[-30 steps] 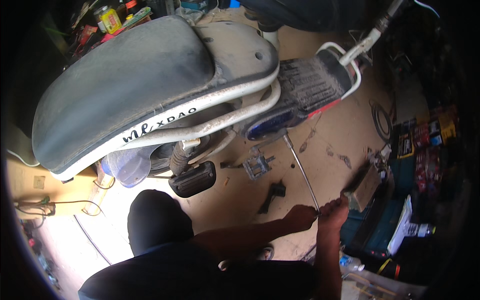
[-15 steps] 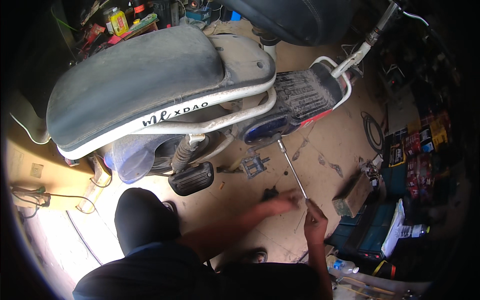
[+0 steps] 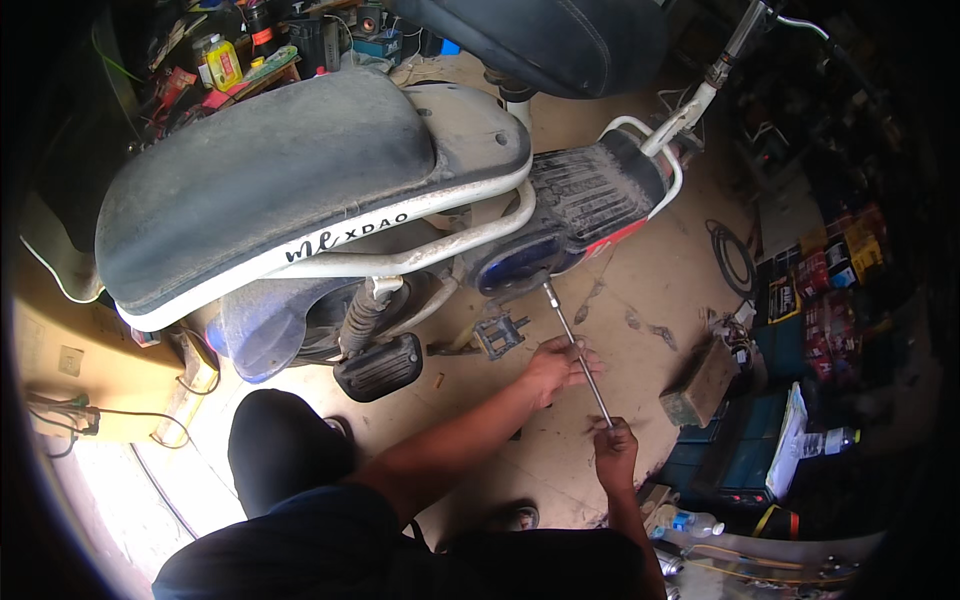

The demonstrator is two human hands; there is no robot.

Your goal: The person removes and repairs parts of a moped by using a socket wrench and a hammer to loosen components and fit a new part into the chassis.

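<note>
A long metal socket wrench (image 3: 568,325) slants from a small scooter toward me, its socket end against the lower side of the frame beside the crank and pedal (image 3: 500,336). My right hand (image 3: 615,448) is closed round the near end of the wrench, hiding its handle. Partway along the shaft, my left hand (image 3: 556,370) lies across it with fingers stretched out and apart. Whether the palm touches the shaft, I cannot tell. The dusty scooter has a long black seat (image 3: 270,170), a white frame tube (image 3: 430,255) and a ribbed footboard (image 3: 590,190).
A black footrest pad (image 3: 380,368) juts out under the shock absorber (image 3: 362,320). At right stand a cardboard box (image 3: 700,385), stacked battery boxes, plastic bottles (image 3: 690,522) and a coiled black cable (image 3: 733,258). A cluttered bench with a yellow bottle (image 3: 222,62) is at the far left.
My left hand has moved up and left along the wrench shaft, its fingers spreading. My right hand has shifted slightly down with the wrench's near end. The whole view has moved a little.
</note>
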